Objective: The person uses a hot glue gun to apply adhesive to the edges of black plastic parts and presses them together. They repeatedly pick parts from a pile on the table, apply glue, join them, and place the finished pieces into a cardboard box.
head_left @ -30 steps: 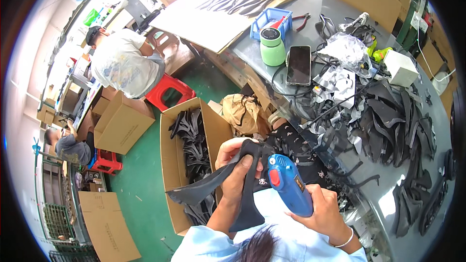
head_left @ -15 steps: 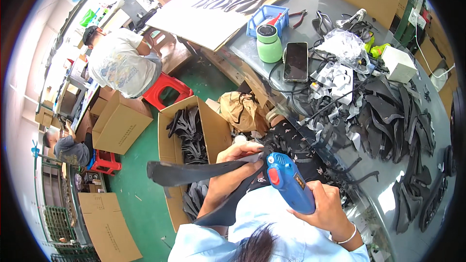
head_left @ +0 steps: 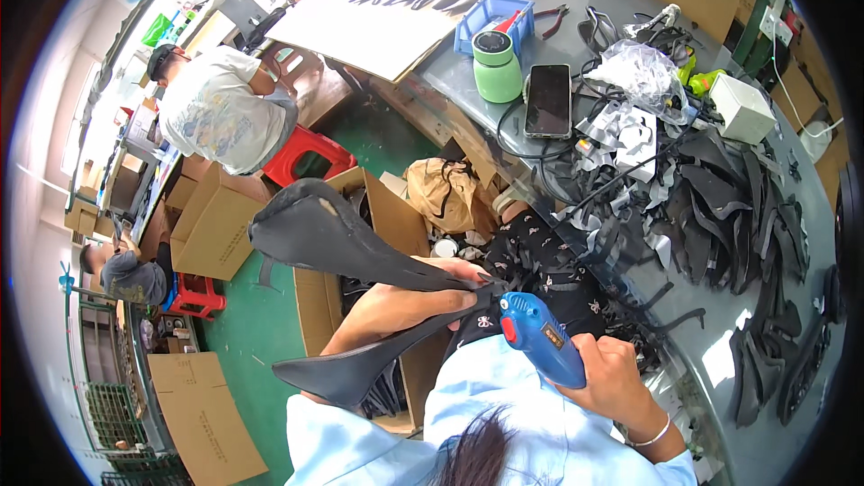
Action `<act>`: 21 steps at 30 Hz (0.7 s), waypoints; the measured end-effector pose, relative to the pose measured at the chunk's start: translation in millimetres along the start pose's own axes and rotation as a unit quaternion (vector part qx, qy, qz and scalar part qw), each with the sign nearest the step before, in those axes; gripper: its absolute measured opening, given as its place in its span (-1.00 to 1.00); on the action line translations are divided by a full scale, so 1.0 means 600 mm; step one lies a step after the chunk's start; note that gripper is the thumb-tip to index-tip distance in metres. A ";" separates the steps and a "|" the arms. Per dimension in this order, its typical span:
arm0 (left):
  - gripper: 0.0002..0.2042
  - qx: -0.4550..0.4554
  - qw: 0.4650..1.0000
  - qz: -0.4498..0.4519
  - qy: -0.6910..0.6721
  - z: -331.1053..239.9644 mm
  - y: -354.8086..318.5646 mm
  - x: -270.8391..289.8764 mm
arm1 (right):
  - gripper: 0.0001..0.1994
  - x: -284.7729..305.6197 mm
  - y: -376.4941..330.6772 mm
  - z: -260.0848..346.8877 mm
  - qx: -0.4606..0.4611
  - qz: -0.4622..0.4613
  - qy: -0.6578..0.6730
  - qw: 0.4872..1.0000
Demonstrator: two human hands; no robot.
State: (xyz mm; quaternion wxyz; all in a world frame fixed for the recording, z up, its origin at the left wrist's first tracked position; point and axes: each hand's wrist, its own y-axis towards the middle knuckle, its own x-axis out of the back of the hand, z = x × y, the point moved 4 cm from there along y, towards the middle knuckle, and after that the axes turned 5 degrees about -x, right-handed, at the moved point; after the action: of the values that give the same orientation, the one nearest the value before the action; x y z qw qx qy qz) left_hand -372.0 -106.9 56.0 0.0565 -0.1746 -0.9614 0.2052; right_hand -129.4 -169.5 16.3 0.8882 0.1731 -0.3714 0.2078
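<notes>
My left hand (head_left: 396, 313) is closed round a black curved strip (head_left: 315, 232), thin and flexible-looking. One broad end fans out to the upper left, another hangs over my forearm; I cannot tell whether this is one piece or two. In my right hand (head_left: 605, 376) is a blue cordless power tool (head_left: 547, 342) with a red button. Its front end is at the narrow end of the strip, close to my left fingertips. The tool's working tip is hidden against the dark material, so whether it touches the strip cannot be seen.
A carton (head_left: 396, 216) of black pieces stands on the floor beside my left arm. On the grey table (head_left: 670, 301) lie a pile of black pieces (head_left: 720, 207), scraps, a phone (head_left: 548, 101) and a green bottle (head_left: 497, 76). Two people sit on red stools at left.
My left hand has turned the black strip, so its broad end now rises higher and shows its wide face. The blue tool stays in my right hand, nearly in place.
</notes>
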 end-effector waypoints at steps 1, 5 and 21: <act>-0.73 0.002 1.000 0.016 0.013 -0.001 0.002 0.001 | -0.58 -0.002 0.000 0.001 0.003 0.005 -0.007 1.000; -0.72 -0.006 0.994 0.061 0.086 0.003 0.012 0.000 | -0.57 -0.011 -0.003 0.001 0.010 0.016 -0.018 1.000; -0.63 -0.241 0.955 0.092 0.147 0.060 0.062 -0.039 | -0.48 -0.024 0.012 0.028 0.001 -0.036 0.046 0.998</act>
State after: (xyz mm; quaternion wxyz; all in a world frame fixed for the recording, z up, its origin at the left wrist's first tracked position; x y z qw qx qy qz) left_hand -345.1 -97.0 7.3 0.1339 -0.2991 -0.9431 -0.0558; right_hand -151.9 -174.3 18.1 0.9109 0.1777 -0.3236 0.1844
